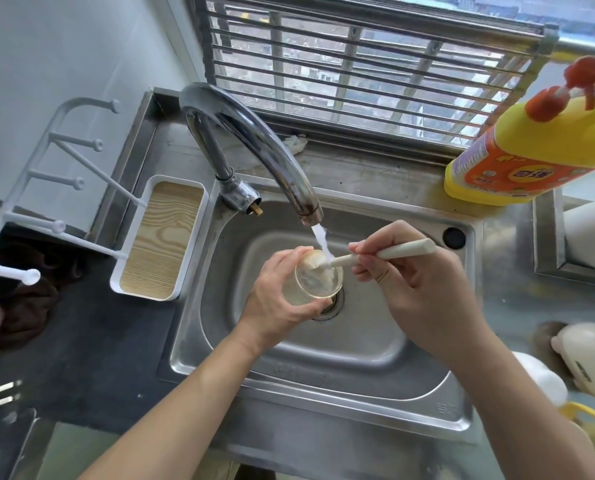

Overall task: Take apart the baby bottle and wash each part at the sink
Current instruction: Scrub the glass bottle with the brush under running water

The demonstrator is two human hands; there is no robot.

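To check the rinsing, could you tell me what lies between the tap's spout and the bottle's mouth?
In the head view, a stream of water runs from the spout into the bottle, landing on the brush.

Head view looks steeply down, close over the sink (427, 386).
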